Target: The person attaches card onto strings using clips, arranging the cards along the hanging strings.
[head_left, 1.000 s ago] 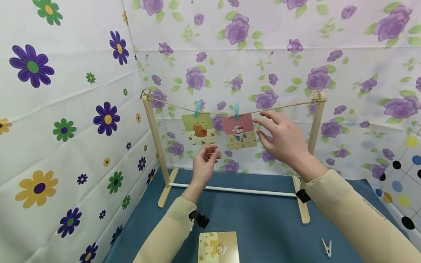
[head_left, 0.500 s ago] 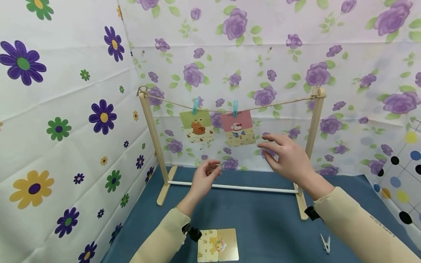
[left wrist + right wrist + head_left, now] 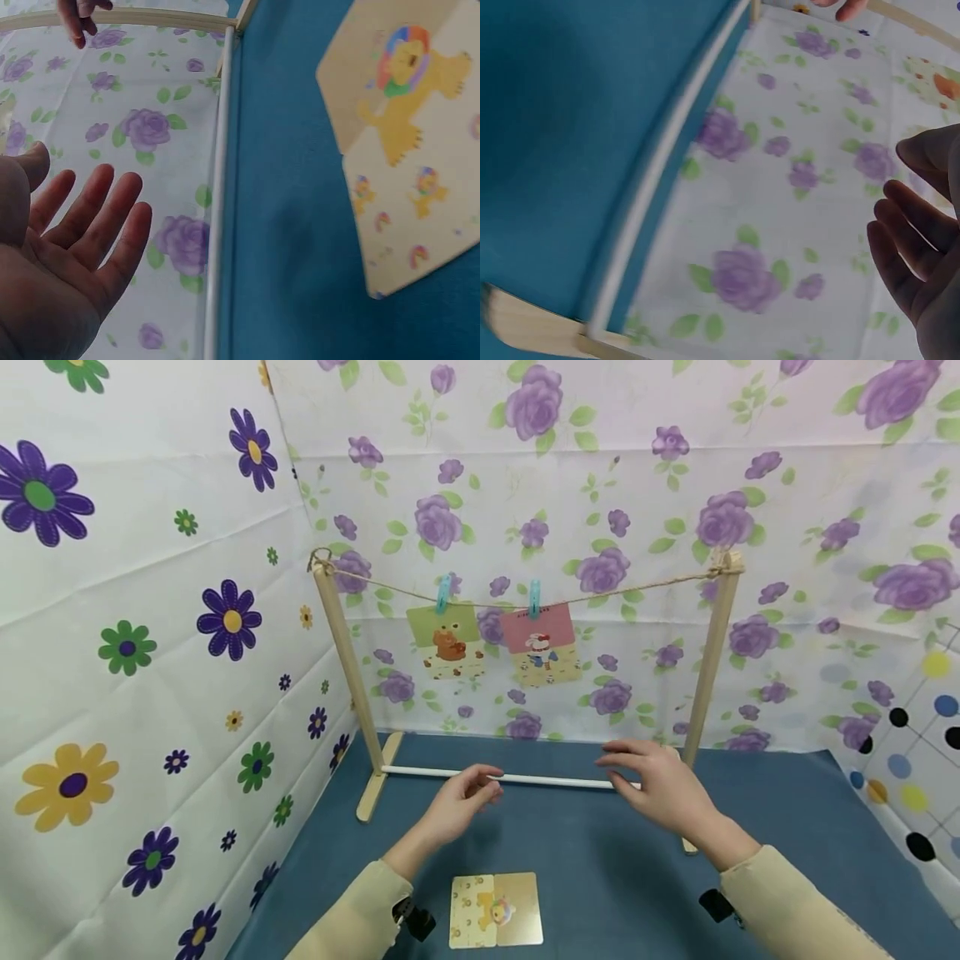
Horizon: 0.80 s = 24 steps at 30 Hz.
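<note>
Relaxed hands [image 3: 456,803] [image 3: 663,783], blue tabletop [image 3: 592,877], floral backdrop [image 3: 637,502]

The posts [image 3: 707,668] look like smooth matt wood, the cord [image 3: 645,587] rough fibrous twine, the clips [image 3: 534,599] smooth plastic, the hanging cards [image 3: 537,647] smooth paper, the near card [image 3: 495,910] faintly glossy, the rod [image 3: 555,781] smooth plastic, the table [image 3: 585,893] matt, and the backdrop [image 3: 480,485] creased cloth.

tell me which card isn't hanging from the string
The lion card: it lies flat on the blue table, while the green-topped card and the pink-topped card hang from the string by turquoise clothespins.
</note>
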Each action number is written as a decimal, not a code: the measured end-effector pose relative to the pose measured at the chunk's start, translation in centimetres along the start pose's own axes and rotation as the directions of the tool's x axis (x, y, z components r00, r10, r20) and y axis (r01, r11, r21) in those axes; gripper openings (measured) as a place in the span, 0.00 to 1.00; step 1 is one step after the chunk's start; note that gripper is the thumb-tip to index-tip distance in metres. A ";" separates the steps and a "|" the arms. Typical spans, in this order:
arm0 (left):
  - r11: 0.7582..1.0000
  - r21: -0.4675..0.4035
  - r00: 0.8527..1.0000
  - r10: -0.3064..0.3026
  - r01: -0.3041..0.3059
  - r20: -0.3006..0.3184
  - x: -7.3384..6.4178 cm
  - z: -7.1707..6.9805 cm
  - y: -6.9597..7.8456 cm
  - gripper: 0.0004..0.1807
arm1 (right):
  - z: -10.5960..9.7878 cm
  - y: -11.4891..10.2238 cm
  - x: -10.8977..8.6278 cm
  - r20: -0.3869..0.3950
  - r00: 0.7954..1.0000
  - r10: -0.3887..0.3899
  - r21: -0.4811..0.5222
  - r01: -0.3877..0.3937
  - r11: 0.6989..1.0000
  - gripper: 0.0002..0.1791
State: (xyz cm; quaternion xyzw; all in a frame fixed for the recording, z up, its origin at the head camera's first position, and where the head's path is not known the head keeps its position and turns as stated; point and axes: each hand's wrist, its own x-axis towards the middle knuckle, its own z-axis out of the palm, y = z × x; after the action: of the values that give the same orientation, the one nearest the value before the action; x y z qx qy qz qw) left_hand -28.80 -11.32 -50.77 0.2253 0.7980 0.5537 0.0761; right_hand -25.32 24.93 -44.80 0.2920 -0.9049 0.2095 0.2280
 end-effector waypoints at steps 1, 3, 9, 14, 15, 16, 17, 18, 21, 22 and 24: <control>1.000 0.004 1.000 -0.004 0.004 0.016 -0.3 0.0 -0.4 0.20 | 0.4 0.1 -0.4 0.021 1.000 0.018 0.013 -0.018 1.000 0.14; 1.000 0.007 0.999 -0.016 0.015 0.040 -0.8 0.0 -1.1 0.21 | 1.1 0.4 -1.2 0.056 0.997 0.047 0.029 -0.049 0.998 0.13; 0.999 -0.007 0.997 -0.052 0.052 0.064 -2.1 0.2 -2.5 0.22 | 2.5 0.8 -2.8 0.100 0.989 0.109 0.074 -0.116 0.990 0.15; 0.997 -0.025 0.994 -0.064 0.067 0.090 -2.9 0.1 -3.0 0.22 | 2.6 1.5 -4.3 0.149 0.976 0.159 0.133 -0.179 0.975 0.16; 0.997 -0.030 0.993 -0.069 0.072 0.098 -3.1 0.0 -3.0 0.22 | 2.5 1.7 -4.6 0.160 0.972 0.174 0.141 -0.197 0.970 0.16; 0.996 -0.037 0.992 -0.073 0.077 0.104 -3.3 0.0 -3.1 0.23 | 2.4 2.0 -5.0 0.173 0.967 0.188 0.152 -0.214 0.965 0.17; 0.996 -0.042 0.991 -0.077 0.082 0.109 -3.4 -0.1 -3.0 0.23 | 2.2 2.3 -5.3 0.185 0.961 0.204 0.163 -0.235 0.958 0.17; 0.995 -0.042 0.990 -0.082 0.087 0.111 -3.6 -0.2 -3.0 0.23 | 2.1 2.6 -5.6 0.195 0.957 0.217 0.172 -0.251 0.953 0.17; 0.993 -0.038 0.988 -0.106 0.111 0.110 -4.1 -0.5 -3.0 0.23 | 1.3 3.5 -6.5 0.217 0.944 0.249 0.183 -0.290 0.939 0.18; 0.993 -0.036 0.988 -0.111 0.116 0.109 -4.2 -0.6 -3.1 0.23 | 0.9 3.8 -6.7 0.225 0.940 0.258 0.189 -0.302 0.934 0.18; 0.992 -0.034 0.987 -0.119 0.124 0.112 -4.4 -0.8 -3.2 0.24 | 0.3 4.2 -7.3 0.236 0.932 0.275 0.188 -0.322 0.928 0.18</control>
State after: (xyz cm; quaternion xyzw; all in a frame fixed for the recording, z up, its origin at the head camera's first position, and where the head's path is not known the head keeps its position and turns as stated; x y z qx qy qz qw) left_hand -26.06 -14.87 -54.01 0.2046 0.7935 0.5510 0.1578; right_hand -22.77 31.04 -49.96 0.1940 -0.9282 0.3108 0.0645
